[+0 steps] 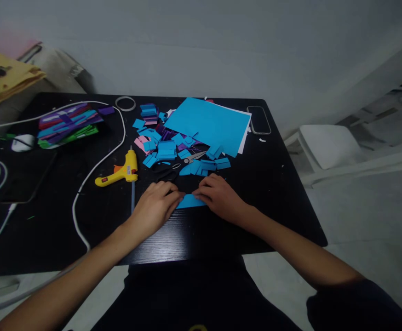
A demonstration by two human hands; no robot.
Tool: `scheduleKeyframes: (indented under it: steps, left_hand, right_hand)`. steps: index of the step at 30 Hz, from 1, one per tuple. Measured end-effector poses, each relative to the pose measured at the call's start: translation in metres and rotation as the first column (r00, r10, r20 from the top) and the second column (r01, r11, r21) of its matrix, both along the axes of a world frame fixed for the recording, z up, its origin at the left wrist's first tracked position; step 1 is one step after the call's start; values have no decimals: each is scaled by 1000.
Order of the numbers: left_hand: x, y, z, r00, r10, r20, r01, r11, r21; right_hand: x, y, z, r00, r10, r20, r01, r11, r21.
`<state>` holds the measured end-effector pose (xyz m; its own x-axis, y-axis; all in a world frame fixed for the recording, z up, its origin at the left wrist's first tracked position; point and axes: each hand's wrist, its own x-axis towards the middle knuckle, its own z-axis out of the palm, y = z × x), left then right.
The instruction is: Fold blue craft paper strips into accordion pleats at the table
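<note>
A blue paper strip (190, 201) lies flat near the table's front edge, between my two hands. My left hand (157, 202) grips its left end, fingers bent and pressed together. At the other end, my right hand (219, 196) has its fingertips closed on the strip's upper edge. The fingers partly cover both ends. Just beyond are several small blue paper pieces (167, 151), some folded, mixed with pink and purple ones. Scissors (196, 157) rest among them. A large blue paper sheet (209, 124) lies behind, on top of white paper.
Left of my hands lies a yellow glue gun (120, 174) with its glue stick pointing toward me. A white cable (78, 197) curves across the table. Farther left is a bundle of coloured paper (68, 122). A phone (259, 120) sits at the back right, beyond it a white stool (328, 145).
</note>
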<state>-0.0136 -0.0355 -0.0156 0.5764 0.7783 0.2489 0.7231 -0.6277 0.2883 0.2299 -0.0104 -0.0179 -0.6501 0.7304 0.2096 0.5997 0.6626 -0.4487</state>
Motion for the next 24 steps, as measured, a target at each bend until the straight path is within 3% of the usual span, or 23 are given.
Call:
scheduleKeyframes:
  steps: [8,12,24]
  left_hand:
    - [7,-12,0,991,-130,-30,132,988,78]
    - [10,-22,-2,992,-105,-67,112,987,111]
    - [16,-45,-12,995,-44,-87,55,991,126]
  right_hand:
    - [-9,-21,4,984,19,175,-40,992,121]
    - [-6,-38,3,980,-18,199,-21,981,194]
    - [55,-75,0,956,-256,144,196,920,339]
